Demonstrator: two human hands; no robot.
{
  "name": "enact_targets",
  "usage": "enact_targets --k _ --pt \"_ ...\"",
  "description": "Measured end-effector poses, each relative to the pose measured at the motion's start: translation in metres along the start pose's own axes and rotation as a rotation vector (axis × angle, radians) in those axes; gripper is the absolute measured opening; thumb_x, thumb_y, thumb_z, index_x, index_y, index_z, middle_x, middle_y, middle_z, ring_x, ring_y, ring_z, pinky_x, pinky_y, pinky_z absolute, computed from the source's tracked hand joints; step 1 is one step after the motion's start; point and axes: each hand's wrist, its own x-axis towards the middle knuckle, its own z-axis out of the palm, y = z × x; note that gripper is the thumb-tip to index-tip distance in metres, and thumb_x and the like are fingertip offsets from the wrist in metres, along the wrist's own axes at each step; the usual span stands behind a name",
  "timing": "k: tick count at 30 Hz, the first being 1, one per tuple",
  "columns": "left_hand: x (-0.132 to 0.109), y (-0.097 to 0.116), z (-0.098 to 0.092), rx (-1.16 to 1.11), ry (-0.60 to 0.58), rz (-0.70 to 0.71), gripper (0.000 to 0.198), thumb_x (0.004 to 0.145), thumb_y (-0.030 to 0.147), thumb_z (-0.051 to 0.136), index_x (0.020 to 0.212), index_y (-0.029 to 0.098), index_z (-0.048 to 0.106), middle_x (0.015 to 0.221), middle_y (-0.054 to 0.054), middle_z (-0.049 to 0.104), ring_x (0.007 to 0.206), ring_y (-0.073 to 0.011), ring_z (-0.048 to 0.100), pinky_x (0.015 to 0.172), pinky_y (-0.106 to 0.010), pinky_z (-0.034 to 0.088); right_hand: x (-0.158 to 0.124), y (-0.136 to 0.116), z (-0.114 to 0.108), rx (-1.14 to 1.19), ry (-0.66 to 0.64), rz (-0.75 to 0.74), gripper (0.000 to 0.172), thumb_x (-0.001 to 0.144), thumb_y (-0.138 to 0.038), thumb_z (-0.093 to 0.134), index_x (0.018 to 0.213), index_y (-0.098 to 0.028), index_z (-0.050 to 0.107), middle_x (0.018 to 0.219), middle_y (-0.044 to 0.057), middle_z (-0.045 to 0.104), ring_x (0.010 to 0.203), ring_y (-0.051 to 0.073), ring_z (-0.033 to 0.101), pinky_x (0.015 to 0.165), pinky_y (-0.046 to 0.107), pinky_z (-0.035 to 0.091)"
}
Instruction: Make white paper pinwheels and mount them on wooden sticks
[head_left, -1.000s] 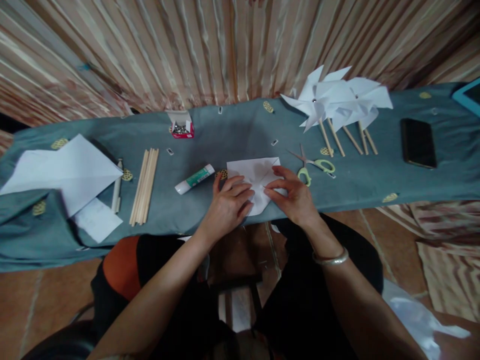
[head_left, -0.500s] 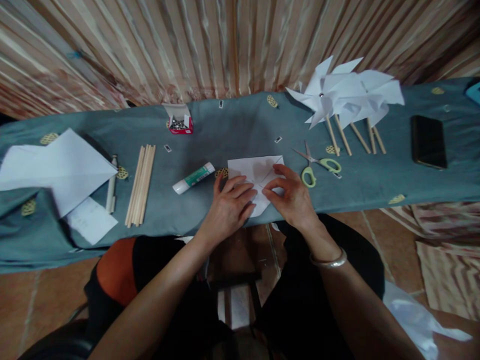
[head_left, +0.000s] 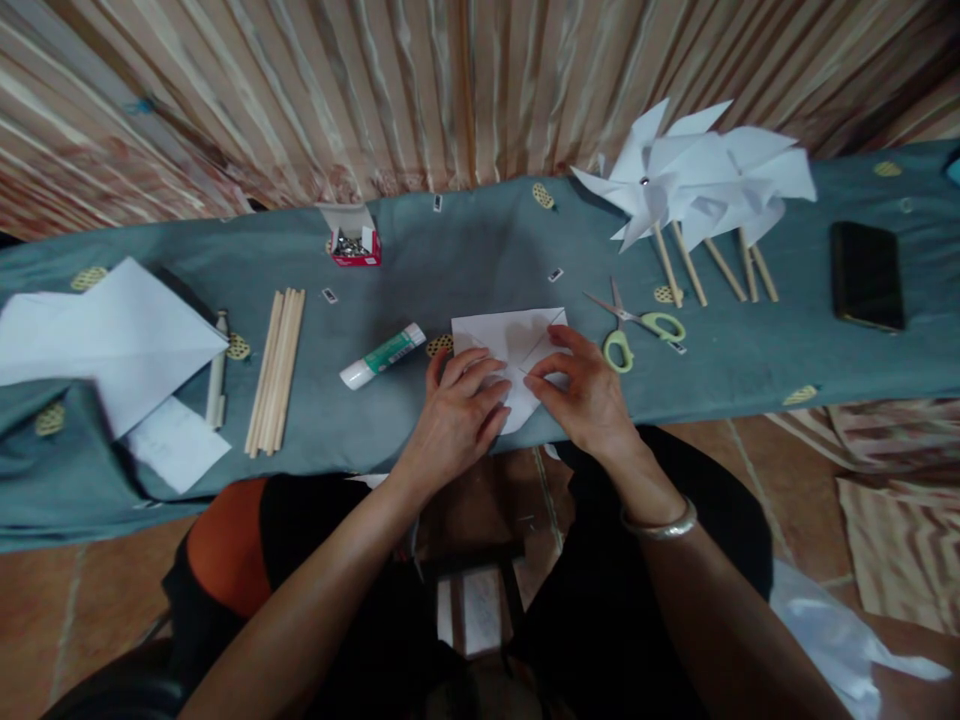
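A white sheet of paper (head_left: 504,328) with cut or creased diagonal lines lies at the front edge of the cloth-covered table. Across its left half my left hand (head_left: 459,408) rests flat, fingers spread and pressing down. My right hand (head_left: 589,390) pinches a flap of the same paper on the right, thumb and index finger drawn together. The fingers hide the paper's middle. Just left of it lies a glue stick (head_left: 384,356) with a green label. Green-handled scissors (head_left: 628,325) lie with blades apart, right of my right hand.
Several paper pinwheels (head_left: 697,170) on wooden sticks lie at the back right, near a black phone (head_left: 867,275). On the left are wooden sticks (head_left: 275,372), a pen (head_left: 217,372) and white sheets (head_left: 150,340). A red box (head_left: 352,240) of small metal pieces stands behind.
The camera view has shifted slightly. Both hands keep nearly the same hold on the paper, with no clear movement of other things.
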Motion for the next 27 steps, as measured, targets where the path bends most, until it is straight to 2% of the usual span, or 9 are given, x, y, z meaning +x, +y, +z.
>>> enact_targets --k 6,17,27 --pt "-0.0006 -0.0011 0.0007 -0.013 0.012 0.008 0.026 0.091 0.030 0.054 0.111 0.022 0.068 0.116 -0.007 0.067 0.127 -0.0281 0.047 0.114 -0.059 0.019 0.0009 -0.0004 0.0009 -0.016 -0.016 -0.017 0.004 0.076 -0.022 0.066 0.073 -0.022 0.068 0.132 0.009 0.057 0.121 0.029 0.053 0.106 0.050 0.040" --pt "-0.0011 -0.0014 0.0008 -0.010 0.014 0.011 0.029 0.091 0.031 0.054 0.116 0.022 0.065 0.117 -0.006 0.067 0.128 -0.0274 0.046 0.116 -0.059 0.015 -0.0001 -0.0017 0.0002 -0.038 -0.030 -0.026 0.003 0.077 -0.022 0.065 0.076 -0.021 0.067 0.133 0.009 0.055 0.123 0.029 0.052 0.106 0.050 0.039" --pt "0.0002 0.0038 -0.0001 0.027 -0.038 -0.010 0.033 0.093 0.026 0.049 0.124 0.027 0.062 0.120 -0.007 0.062 0.129 -0.0290 0.043 0.115 -0.063 0.014 -0.0010 -0.0026 -0.0003 -0.029 -0.024 -0.034 0.009 0.082 -0.027 0.062 0.075 -0.022 0.066 0.132 0.008 0.056 0.122 0.029 0.052 0.104 0.051 0.041"
